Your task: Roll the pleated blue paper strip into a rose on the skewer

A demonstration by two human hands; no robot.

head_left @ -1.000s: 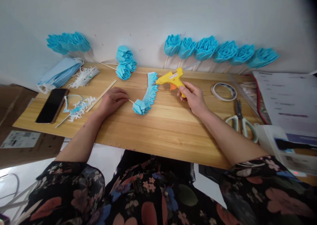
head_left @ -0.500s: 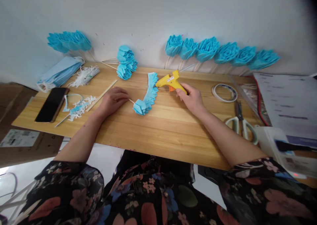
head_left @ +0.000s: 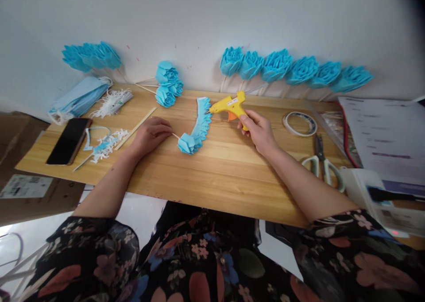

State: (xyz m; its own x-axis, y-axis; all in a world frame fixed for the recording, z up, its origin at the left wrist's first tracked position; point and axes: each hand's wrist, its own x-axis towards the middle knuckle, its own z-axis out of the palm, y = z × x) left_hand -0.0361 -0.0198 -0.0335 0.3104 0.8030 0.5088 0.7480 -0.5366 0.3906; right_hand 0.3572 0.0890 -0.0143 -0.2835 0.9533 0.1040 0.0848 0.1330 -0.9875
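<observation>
My left hand (head_left: pixel 153 131) pinches the thin wooden stick (head_left: pixel 175 135) of a partly rolled blue flower (head_left: pixel 187 143), which lies on the table. From the flower a pleated blue strip (head_left: pixel 201 119) curves away toward the back, its zigzag edge facing right. A yellow glue gun (head_left: pixel 229 106) with an orange trigger is in my right hand (head_left: pixel 257 127), the fingers wrapped round its handle. Its nozzle is at the strip's right edge, near the upper end; whether it touches I cannot tell.
Finished blue flowers (head_left: pixel 277 65) lean on the wall at the back. To the left lie blue face masks (head_left: pixel 78 98), white ear loops (head_left: pixel 113 102), a phone (head_left: pixel 68 141) and a flat wooden stick (head_left: pixel 136 128). Rightward are a tape roll (head_left: pixel 286 124), scissors (head_left: pixel 319 148) and a printed sheet (head_left: pixel 375 133).
My right hand has tilted the glue gun, its rear rising and its nozzle shifting slightly. The left hand, flower and strip stay in place.
</observation>
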